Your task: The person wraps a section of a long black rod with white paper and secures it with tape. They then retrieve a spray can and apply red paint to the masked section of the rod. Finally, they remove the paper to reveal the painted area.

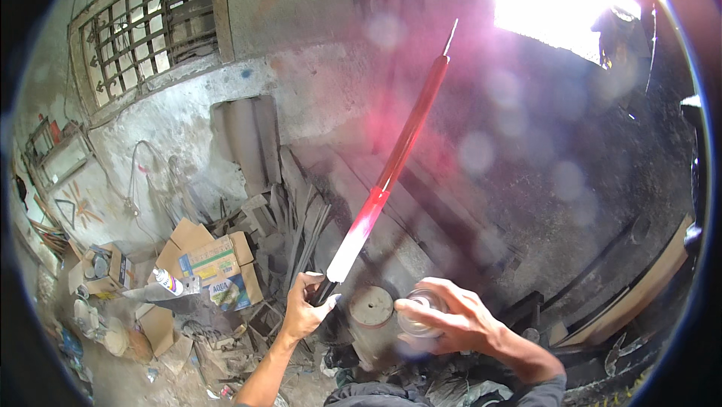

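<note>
My left hand (pixel 302 312) is closed round the dark lower end of a long, slim rod (pixel 406 140), which slants up and to the right. Above the grip the rod is white, then bright red, then darker red-brown. A thin metal spike (pixel 451 36) sticks out of its far end. To the right, my right hand (pixel 468 318) wraps round a spray can (pixel 416 322) seen from above, its index finger lying over the top. The can is apart from the rod, near its lower end. A faint reddish haze or glare hangs around the rod.
Below the rod stands a round, pale-topped stool or drum (pixel 371 306). Cardboard boxes (pixel 218 264), a white spray can (pixel 167 281) and scrap wood lie to the left. A wooden plank (pixel 632 294) leans at right. A barred window (pixel 154 24) is in the left wall.
</note>
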{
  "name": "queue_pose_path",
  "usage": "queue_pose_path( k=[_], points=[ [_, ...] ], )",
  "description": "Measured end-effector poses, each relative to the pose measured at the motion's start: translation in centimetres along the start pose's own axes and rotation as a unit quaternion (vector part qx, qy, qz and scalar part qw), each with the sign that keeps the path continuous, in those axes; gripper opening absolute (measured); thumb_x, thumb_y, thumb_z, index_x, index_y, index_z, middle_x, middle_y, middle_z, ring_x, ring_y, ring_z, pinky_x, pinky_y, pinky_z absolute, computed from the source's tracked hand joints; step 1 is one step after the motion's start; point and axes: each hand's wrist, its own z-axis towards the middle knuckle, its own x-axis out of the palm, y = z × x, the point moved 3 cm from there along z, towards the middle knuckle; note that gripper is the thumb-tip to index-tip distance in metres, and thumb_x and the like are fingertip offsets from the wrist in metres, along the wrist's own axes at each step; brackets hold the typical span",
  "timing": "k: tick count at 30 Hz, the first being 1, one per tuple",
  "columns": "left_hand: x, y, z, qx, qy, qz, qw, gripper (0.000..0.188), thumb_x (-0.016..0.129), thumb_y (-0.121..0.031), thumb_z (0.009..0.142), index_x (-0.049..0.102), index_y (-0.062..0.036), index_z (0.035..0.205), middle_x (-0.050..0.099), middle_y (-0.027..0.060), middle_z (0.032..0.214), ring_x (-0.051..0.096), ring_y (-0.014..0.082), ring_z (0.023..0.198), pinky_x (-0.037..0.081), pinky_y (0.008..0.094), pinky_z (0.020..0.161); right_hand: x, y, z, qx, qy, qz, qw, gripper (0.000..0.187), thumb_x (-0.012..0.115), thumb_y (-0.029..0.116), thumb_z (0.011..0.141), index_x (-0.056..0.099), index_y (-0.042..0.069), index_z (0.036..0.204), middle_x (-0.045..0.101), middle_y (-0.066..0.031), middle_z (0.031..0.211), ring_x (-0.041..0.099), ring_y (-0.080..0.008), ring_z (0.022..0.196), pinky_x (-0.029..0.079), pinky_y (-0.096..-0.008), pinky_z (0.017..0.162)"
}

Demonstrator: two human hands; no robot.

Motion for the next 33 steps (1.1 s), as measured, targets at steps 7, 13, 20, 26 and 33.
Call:
queue_pose_path(
  k=[7,13,20,26,33],
  points=[
    [-0.9,1.0,-1.4,0.044,-0.041,0.073,0.996,0.041,0.081,0.000,0.080,0.055,-0.0022,0.111,0.067,0.0040,0.089,0.060,0.0063,0.079,0.050,0.0241,0.070,-12.6,-16.8,2.6,0.160,-0.287,-0.022,0.944,0.047,0.071,0.012,0.088,0.054,0.009,0.132,0.067,-0.0052,0.095,0.065,-0.0149,0.080,0.055,-0.0283,0.072],
    [-3.5,1.3,-2.8,-0.031,-0.103,0.154,0.982,0.038,0.082,-0.008,0.082,0.064,-0.0038,0.115,0.073,0.0078,0.089,0.066,0.0104,0.079,0.052,0.0269,0.071,-22.2,-19.8,0.1,0.198,-0.427,0.202,0.859,0.055,0.061,0.027,0.098,0.042,0.010,0.147,0.062,-0.0120,0.102,0.066,-0.0140,0.075,0.057,-0.0292,0.064],
    [-8.3,0.2,-1.6,-0.198,0.103,0.078,0.972,0.042,0.068,-0.020,0.097,0.050,0.0034,0.127,0.065,0.0046,0.084,0.059,0.0081,0.066,0.050,0.0255,0.057,-16.1,-17.5,-9.7,0.337,-0.448,0.087,0.823,0.057,0.062,0.029,0.098,0.044,0.011,0.149,0.044,-0.0145,0.146,0.061,-0.0224,0.106,0.054,-0.0365,0.088],
    [-7.8,1.1,-1.3,-0.273,0.165,0.010,0.947,0.030,0.066,-0.017,0.098,0.056,0.0057,0.115,0.061,0.0029,0.073,0.057,0.0079,0.055,0.047,0.0246,0.048,-14.6,-12.8,-10.9,0.373,-0.397,-0.104,0.832,0.065,0.064,0.043,0.092,0.049,0.011,0.146,0.049,-0.0150,0.143,0.054,-0.0254,0.122,0.042,-0.0411,0.106],
    [-5.4,2.6,0.0,-0.190,0.076,0.213,0.955,0.038,0.081,-0.029,0.082,0.065,0.0033,0.091,0.064,0.0087,0.063,0.062,0.0135,0.049,0.049,0.0299,0.047,-12.9,-9.3,-8.9,0.315,-0.321,-0.196,0.871,0.062,0.067,0.032,0.091,0.050,0.007,0.144,0.053,-0.0175,0.143,0.054,-0.0281,0.126,0.043,-0.0435,0.105]
  ],
)
